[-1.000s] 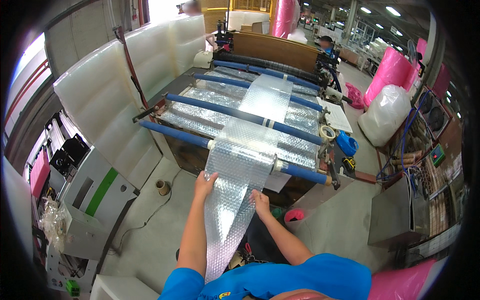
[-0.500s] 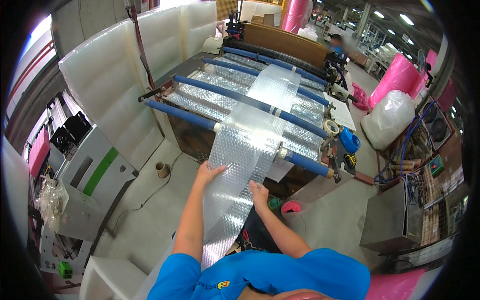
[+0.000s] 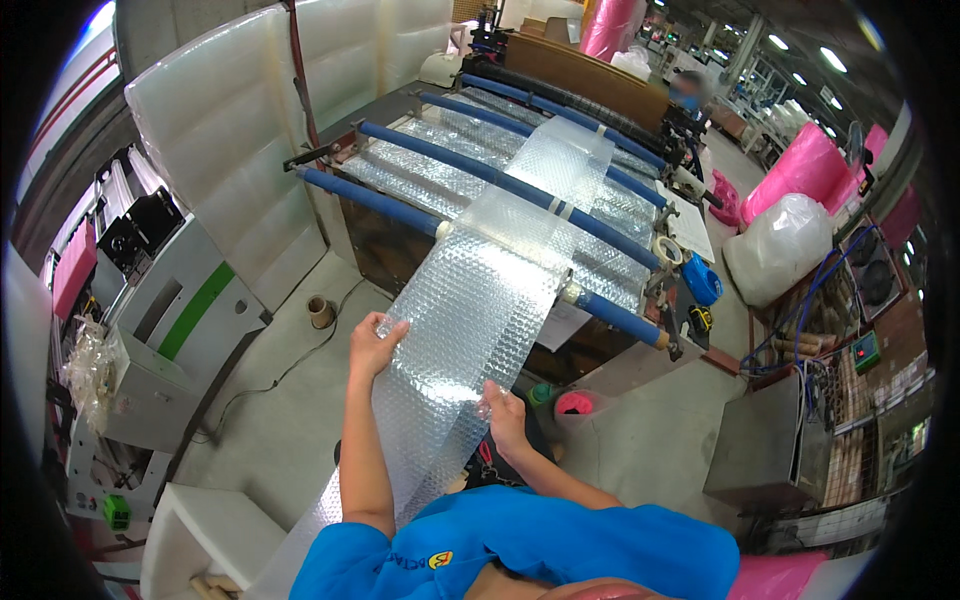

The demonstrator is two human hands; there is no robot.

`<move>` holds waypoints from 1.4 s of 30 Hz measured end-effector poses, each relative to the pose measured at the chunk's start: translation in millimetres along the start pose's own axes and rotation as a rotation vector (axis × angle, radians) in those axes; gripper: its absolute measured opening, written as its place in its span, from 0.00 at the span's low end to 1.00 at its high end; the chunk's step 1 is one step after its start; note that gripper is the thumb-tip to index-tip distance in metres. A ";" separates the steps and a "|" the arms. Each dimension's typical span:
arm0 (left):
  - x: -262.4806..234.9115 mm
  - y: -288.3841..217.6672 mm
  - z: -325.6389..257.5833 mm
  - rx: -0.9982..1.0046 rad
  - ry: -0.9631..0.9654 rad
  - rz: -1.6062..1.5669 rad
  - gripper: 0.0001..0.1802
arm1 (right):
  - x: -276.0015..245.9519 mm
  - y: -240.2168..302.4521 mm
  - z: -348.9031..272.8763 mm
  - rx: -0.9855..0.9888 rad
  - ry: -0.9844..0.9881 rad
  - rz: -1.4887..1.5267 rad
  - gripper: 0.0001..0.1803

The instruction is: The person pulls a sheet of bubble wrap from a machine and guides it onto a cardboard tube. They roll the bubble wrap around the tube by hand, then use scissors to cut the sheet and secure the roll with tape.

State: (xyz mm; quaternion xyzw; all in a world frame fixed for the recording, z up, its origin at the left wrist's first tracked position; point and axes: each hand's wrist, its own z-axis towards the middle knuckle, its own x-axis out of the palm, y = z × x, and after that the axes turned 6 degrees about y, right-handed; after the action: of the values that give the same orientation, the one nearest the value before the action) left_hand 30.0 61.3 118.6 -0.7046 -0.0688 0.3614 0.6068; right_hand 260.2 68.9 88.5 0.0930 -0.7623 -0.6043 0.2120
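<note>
the left hand [image 3: 374, 344] and right hand [image 3: 503, 412] each pinch an edge of the bubble wrap strip [image 3: 470, 330], fingers closed on it. the strip hangs down past the person's blue shirt [image 3: 520, 545] and runs up over the nearest blue roller [image 3: 610, 315] onto the machine [image 3: 520, 150]. farther right stands a clear bag [image 3: 785, 245] beside pink rolls [image 3: 810, 165].

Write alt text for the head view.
A person's left hand and right hand grip opposite edges of a clear bubble wrap strip coming off a machine with blue rollers. Pink and clear bags sit at right.
</note>
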 end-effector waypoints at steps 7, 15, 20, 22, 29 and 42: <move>43.8 56.0 16.4 -0.102 0.067 0.051 0.21 | -42.2 -77.9 43.6 -0.010 0.048 -0.069 0.18; 67.2 97.3 36.7 -0.001 0.087 -0.028 0.22 | -58.3 -102.9 69.1 0.013 0.037 -0.187 0.20; 65.9 94.7 31.0 -0.051 0.134 -0.163 0.20 | -59.1 -107.8 72.6 0.064 0.007 -0.137 0.21; 66.2 98.2 30.2 -0.035 0.135 -0.179 0.19 | -57.7 -103.4 71.1 0.067 0.011 -0.124 0.21; 71.8 109.1 32.5 -0.013 0.075 0.001 0.23 | -57.4 -103.2 70.2 0.037 0.021 -0.102 0.21; 68.0 88.6 28.9 -0.033 0.104 0.002 0.24 | -60.3 -102.7 72.5 0.036 0.042 -0.113 0.20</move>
State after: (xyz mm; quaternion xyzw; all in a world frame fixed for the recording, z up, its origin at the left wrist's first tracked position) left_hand 32.2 98.5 9.5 -0.7324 -0.0424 0.3238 0.5974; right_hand 270.7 130.9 -35.9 0.1524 -0.7621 -0.5993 0.1920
